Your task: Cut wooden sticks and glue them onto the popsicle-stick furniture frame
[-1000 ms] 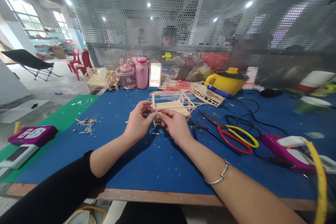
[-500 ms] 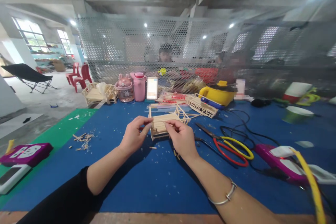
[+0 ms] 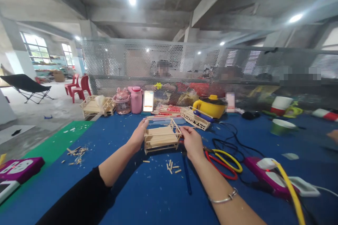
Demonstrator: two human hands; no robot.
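Observation:
A small frame of pale wooden sticks (image 3: 162,137), with slatted layers and railed ends, is held just over the blue table mat (image 3: 158,197). My left hand (image 3: 138,134) grips its left end, fingers closed at the upper corner. At the opposite end, my right hand (image 3: 192,142) pinches the frame between thumb and fingers. Short stick offcuts (image 3: 173,167) lie on the mat in front of it. Scissors with red and yellow handles (image 3: 227,160) lie beside my right hand, which partly hides them, and a dark blue tool handle (image 3: 187,175) is near my right wrist.
Behind the frame lie loose sticks (image 3: 169,110), another stick piece (image 3: 196,119) and a yellow pot (image 3: 215,107). A pink bottle (image 3: 136,100) and lit phone (image 3: 148,101) stand further left. Purple power strips (image 3: 266,175) lie at both sides. A person's hand (image 3: 333,135) shows at the right edge.
My hands have moved apart to the two ends of the frame; my right hand has left its slatted top. More of the frame and the offcuts now shows. The view has tilted up.

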